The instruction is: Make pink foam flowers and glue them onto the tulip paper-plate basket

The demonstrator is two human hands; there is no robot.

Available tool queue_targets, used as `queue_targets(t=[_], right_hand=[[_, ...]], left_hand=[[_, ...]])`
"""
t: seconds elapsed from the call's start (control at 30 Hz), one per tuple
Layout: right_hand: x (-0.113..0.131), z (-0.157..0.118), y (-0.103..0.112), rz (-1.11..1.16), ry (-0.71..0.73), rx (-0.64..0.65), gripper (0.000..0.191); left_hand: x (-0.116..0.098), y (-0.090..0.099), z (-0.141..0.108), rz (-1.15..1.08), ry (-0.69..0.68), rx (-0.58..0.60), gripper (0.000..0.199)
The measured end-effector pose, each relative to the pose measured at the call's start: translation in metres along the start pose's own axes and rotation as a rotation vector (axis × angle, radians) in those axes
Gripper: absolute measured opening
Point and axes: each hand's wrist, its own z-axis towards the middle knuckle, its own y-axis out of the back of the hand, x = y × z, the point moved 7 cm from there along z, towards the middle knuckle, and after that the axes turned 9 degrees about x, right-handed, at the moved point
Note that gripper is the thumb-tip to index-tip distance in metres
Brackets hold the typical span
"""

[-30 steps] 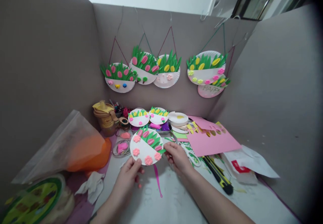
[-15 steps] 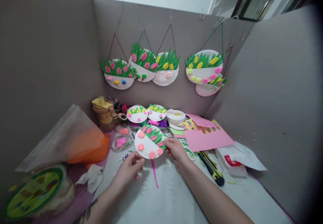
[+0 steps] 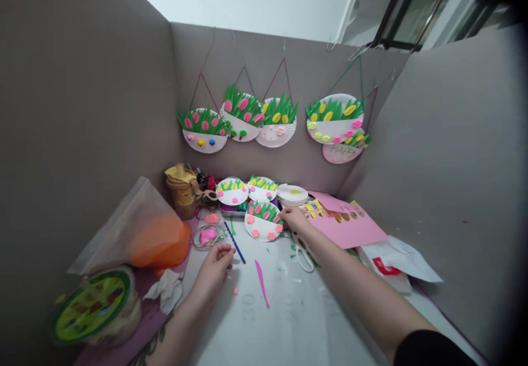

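My right hand point(image 3: 295, 220) pinches the right edge of a white paper-plate basket point(image 3: 264, 227) with green paper grass, pink paper tulips and coral clay flowers. It is at the back of the table, in front of two similar plates with yellow tulips, left point(image 3: 232, 192) and right point(image 3: 263, 190). With nothing visible in it, my left hand point(image 3: 215, 267) hovers over the table's left side, fingers loosely bent and a little apart. Near its fingertips lies a dark blue pencil-like stick point(image 3: 235, 242). A pink plastic clay knife point(image 3: 262, 284) lies between my arms, near a small coral clay bit point(image 3: 235, 291).
White-handled scissors point(image 3: 304, 258) lie beneath my right forearm. Pink paper sheets point(image 3: 350, 225) and a white packet point(image 3: 385, 267) are to the right. At left are an orange-filled bag point(image 3: 159, 239), a green-lidded tub point(image 3: 94, 305) and a brown cup point(image 3: 182, 192). Finished plate baskets point(image 3: 336, 115) hang behind.
The pink-tulip plate has moved back and to the right, turned more level, in my right hand. My left hand has let go of it. The blue stick now shows.
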Motion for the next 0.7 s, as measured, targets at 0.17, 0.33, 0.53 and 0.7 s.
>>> queue_targets(t=[0.17,0.33,0.53,0.7], right_hand=[[0.003,-0.002,-0.004,-0.141,-0.001,0.031,0.02],[0.019,-0.033,0.015,-0.199,0.122,-0.14,0.022],[0.034,-0.109,-0.006,-0.172,0.295,-0.091,0.016],[0.041,-0.165,-0.054,-0.093,0.487,0.198,0.014]], left_hand=[[-0.005,0.009,0.008,0.06,-0.087,-0.03,0.043],[-0.016,0.015,0.012,0.259,-0.146,0.086,0.024],[-0.012,-0.014,-0.01,1.173,-0.197,0.557,0.016],[-0.013,-0.029,-0.019,1.317,-0.232,0.61,0.007]])
